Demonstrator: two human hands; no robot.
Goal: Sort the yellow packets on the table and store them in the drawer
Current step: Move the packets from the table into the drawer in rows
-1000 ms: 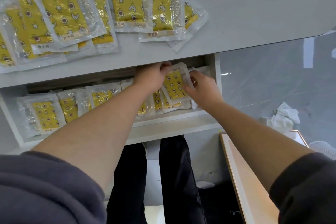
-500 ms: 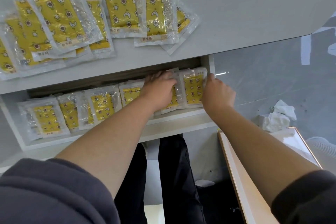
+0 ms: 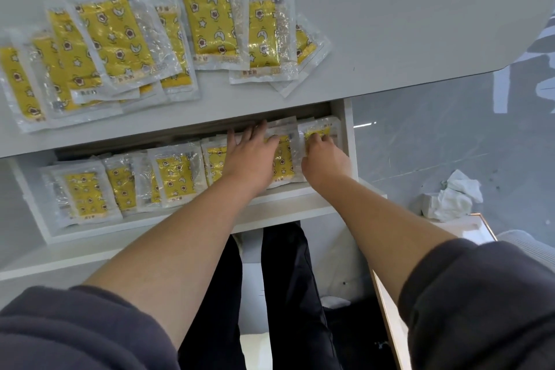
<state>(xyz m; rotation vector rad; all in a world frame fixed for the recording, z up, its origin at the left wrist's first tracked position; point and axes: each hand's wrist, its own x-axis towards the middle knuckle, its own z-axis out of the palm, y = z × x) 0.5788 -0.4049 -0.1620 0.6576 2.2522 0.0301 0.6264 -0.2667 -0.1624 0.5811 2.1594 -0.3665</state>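
Several yellow packets in clear wrappers lie overlapping on the grey table (image 3: 390,24), in a left heap (image 3: 117,39) and a smaller right group (image 3: 210,18). Below it, the open white drawer (image 3: 180,221) holds a row of yellow packets (image 3: 174,174) standing side by side. My left hand (image 3: 252,156) lies flat with spread fingers on the packets right of the middle. My right hand (image 3: 326,156) presses its fingertips on the rightmost packet (image 3: 318,129), next to the drawer's right wall. The hands partly hide the packets under them.
Crumpled white tissue (image 3: 450,198) lies on the grey floor to the right. A wood-edged surface (image 3: 390,309) runs along the lower right. My legs in black trousers (image 3: 282,279) are under the drawer front.
A second ago both hands held a packet above the drawer's right end. It now stands in the row; my left hand has flattened and my right hand moved onto the rightmost packet.
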